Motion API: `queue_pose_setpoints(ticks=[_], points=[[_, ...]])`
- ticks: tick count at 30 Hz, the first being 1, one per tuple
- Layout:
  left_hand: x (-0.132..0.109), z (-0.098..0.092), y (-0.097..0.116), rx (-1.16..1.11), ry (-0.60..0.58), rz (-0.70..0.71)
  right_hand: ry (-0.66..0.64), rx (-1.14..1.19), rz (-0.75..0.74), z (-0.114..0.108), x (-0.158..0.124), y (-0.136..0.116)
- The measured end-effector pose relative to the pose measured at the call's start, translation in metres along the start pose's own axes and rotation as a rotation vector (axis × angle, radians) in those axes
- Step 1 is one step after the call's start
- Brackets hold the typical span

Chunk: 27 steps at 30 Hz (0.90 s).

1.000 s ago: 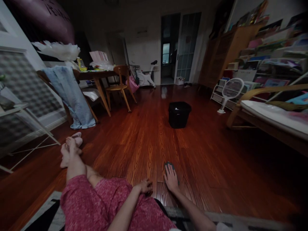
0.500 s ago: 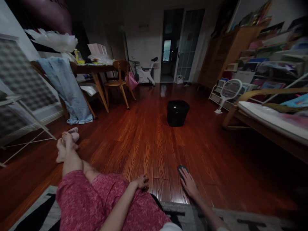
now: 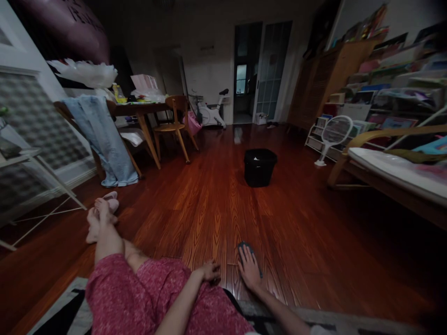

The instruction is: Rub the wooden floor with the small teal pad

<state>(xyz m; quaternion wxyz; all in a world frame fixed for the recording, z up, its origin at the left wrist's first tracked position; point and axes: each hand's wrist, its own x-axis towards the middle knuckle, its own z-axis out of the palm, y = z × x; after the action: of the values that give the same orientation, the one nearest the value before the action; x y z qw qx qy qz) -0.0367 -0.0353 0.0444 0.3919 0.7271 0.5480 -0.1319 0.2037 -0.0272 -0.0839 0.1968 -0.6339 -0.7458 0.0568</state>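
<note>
My right hand [image 3: 250, 269] lies flat on a small dark grey-blue cloth [image 3: 240, 245] on the wooden floor [image 3: 209, 214]. Its fingers are stretched out, and the cloth shows past the fingertips and along the hand's right side. My left hand [image 3: 210, 271] rests beside my lap at the edge of the pink-red patterned clothing [image 3: 167, 284]. Its fingers are loosely bent and somewhat apart, with nothing seen in them. Farther forward on the floor stands a black lidded bin [image 3: 259, 167], apart from both hands.
Pale jeans [image 3: 104, 144] hang over a chair at the left, near a dining table [image 3: 139, 109] and a wooden chair [image 3: 174, 126]. A low wooden-framed seat [image 3: 394, 174] and a white racket-shaped device [image 3: 335, 132] stand at the right. A patterned rug [image 3: 321, 321] lies beneath me.
My right hand has slid left across the floor with the cloth under it, closer to my left hand. My left hand stays by my lap. The view has tilted slightly up.
</note>
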Motion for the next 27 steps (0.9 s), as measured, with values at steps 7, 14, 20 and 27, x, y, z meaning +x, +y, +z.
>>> queue_pose_setpoints(ticks=[7,14,20,27], points=[[-0.002,0.002,-0.001,-0.015,-0.016,0.005,-0.119,0.042,-0.182,-0.022,-0.035,0.013],[0.000,0.001,-0.001,-0.011,-0.028,-0.009,0.035,-0.111,0.274,-0.047,0.033,0.073],[0.004,0.002,-0.004,-0.010,-0.019,-0.010,0.216,-0.032,0.329,-0.015,0.036,0.070],[0.009,0.006,-0.009,-0.033,-0.029,-0.006,0.009,-0.045,0.058,0.001,-0.040,0.017]])
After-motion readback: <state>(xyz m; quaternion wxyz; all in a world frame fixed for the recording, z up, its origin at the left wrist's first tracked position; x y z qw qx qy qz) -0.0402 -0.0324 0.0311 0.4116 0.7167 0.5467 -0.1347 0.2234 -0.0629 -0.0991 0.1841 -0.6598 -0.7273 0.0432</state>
